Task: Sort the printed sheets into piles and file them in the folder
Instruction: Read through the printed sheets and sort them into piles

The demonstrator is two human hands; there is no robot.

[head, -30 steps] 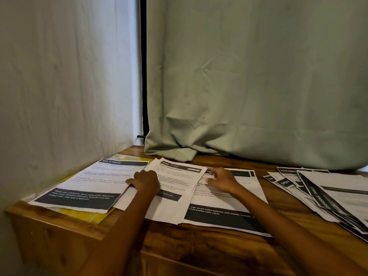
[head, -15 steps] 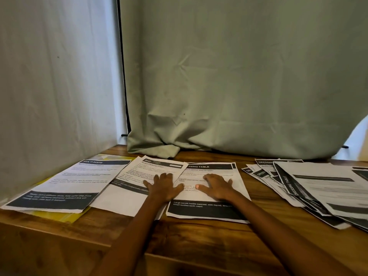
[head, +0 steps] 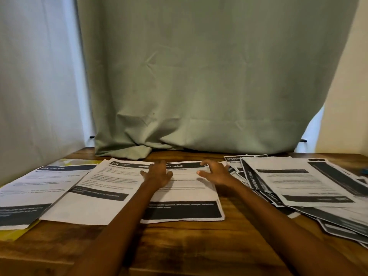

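Three sorted piles of printed sheets lie side by side on the wooden table. The left pile (head: 37, 188) rests on a yellow folder (head: 12, 235). A middle pile (head: 95, 196) overlaps it. The "DRESSING TABLE" pile (head: 185, 204) lies in front of me. My left hand (head: 158, 174) rests flat on that pile's upper left part, fingers spread. My right hand (head: 216, 172) hovers over its upper right corner, fingers apart and curled, holding nothing. A loose, fanned heap of unsorted sheets (head: 302, 188) spreads at the right.
A pale green curtain (head: 199, 86) hangs behind the table and bunches on its back edge. A white cloth wall (head: 39, 86) closes the left side. Bare wood table (head: 199, 246) lies between me and the piles. A small blue object (head: 364, 171) peeks at the far right.
The view has swung right, bringing more of the unsorted heap in. Both hands moved from the middle pile's edge onto the "DRESSING TABLE" pile, and the right hand lifted slightly toward the heap.
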